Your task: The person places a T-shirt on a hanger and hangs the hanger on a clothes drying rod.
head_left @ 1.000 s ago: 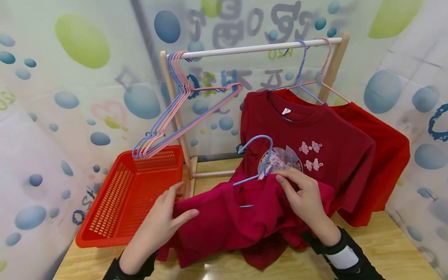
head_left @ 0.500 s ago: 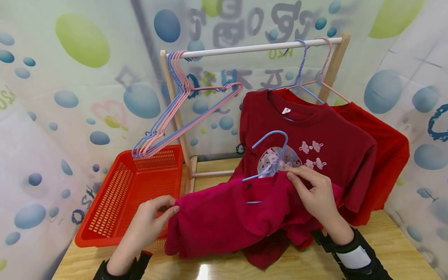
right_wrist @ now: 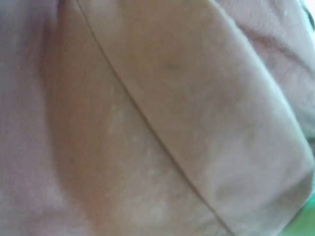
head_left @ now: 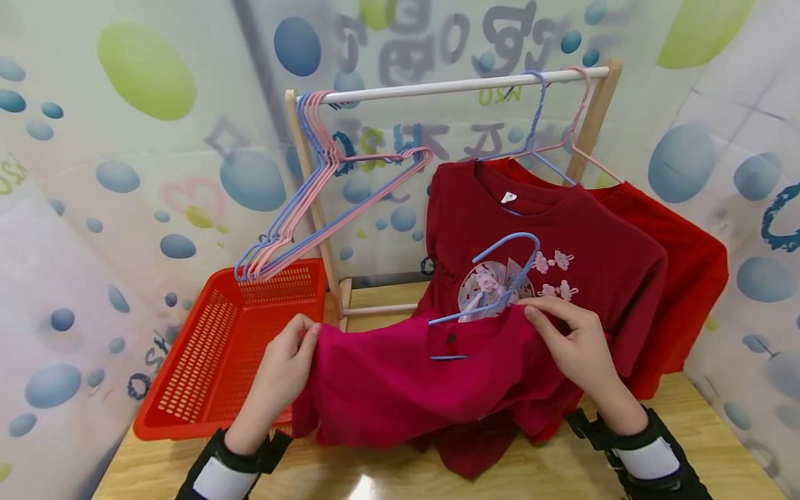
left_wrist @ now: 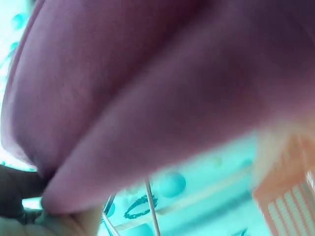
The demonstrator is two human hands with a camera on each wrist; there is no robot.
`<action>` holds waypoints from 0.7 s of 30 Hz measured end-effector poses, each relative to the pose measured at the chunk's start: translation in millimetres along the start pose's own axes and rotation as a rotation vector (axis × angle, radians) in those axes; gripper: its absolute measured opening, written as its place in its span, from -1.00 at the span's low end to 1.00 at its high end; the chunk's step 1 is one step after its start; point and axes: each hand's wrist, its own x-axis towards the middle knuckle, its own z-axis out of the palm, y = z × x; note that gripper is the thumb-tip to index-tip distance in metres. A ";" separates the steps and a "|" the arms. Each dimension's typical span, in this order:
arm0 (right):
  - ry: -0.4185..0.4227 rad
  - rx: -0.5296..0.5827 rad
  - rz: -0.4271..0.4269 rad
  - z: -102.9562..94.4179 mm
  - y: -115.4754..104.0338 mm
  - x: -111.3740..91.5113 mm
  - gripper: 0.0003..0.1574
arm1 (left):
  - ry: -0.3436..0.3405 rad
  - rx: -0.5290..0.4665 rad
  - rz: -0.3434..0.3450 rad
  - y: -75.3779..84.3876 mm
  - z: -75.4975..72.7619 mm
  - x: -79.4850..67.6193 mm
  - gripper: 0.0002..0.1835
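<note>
A magenta top (head_left: 387, 389) hangs stretched between both hands above the table. At its left shoulder edge, my left hand (head_left: 284, 361) pinches the cloth between thumb and fingers. My right hand (head_left: 571, 344) pinches the top beside the neckline, near a light blue hanger (head_left: 506, 238). The hanger's hook and part of one arm stick out above the collar; the rest is mostly inside the garment. In the left wrist view, the magenta cloth (left_wrist: 123, 123) fills most of the picture, with fingers at the lower left. Only blurred cloth (right_wrist: 172, 98) with a seam shows in the right wrist view.
A clothes rack (head_left: 450, 87) stands behind, with several pink and blue hangers (head_left: 294, 208) bunched at its left. A dark red T-shirt (head_left: 594, 236) and a brighter red garment (head_left: 687, 278) hang at its right. A red plastic basket (head_left: 181, 389) sits left on the wooden table (head_left: 700, 444).
My left hand has gone from loosely spread beside the cloth to pinching its edge, and has lifted it. My right hand and the hanger have shifted right, and the top is stretched wider.
</note>
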 end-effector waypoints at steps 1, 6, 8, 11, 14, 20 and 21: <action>0.009 0.006 0.012 -1.0 -0.6 0.1 -0.73 | 0.002 0.055 0.027 -0.7 1.5 1.2 -0.89; 0.023 0.013 0.036 -3.0 -4.9 0.9 -0.74 | 0.119 0.210 0.255 4.2 5.7 -1.8 -0.83; 0.021 0.011 0.029 -0.9 -6.1 1.3 -0.73 | 0.188 0.217 0.341 9.4 5.6 -5.2 -0.78; 0.020 0.010 0.005 4.6 -8.4 2.6 -0.72 | 0.218 0.218 0.488 19.1 4.6 -9.8 -0.70; 0.021 0.017 -0.013 11.7 -11.8 4.8 -0.73 | 0.176 0.277 0.631 26.1 6.0 -11.6 -0.62; 0.028 0.027 -0.076 27.8 -15.8 7.9 -0.71 | 0.088 0.405 0.725 31.7 13.2 -10.4 -0.78; 0.032 0.030 -0.092 30.4 -16.4 8.3 -0.70 | 0.091 0.407 0.726 31.2 14.3 -10.5 -0.82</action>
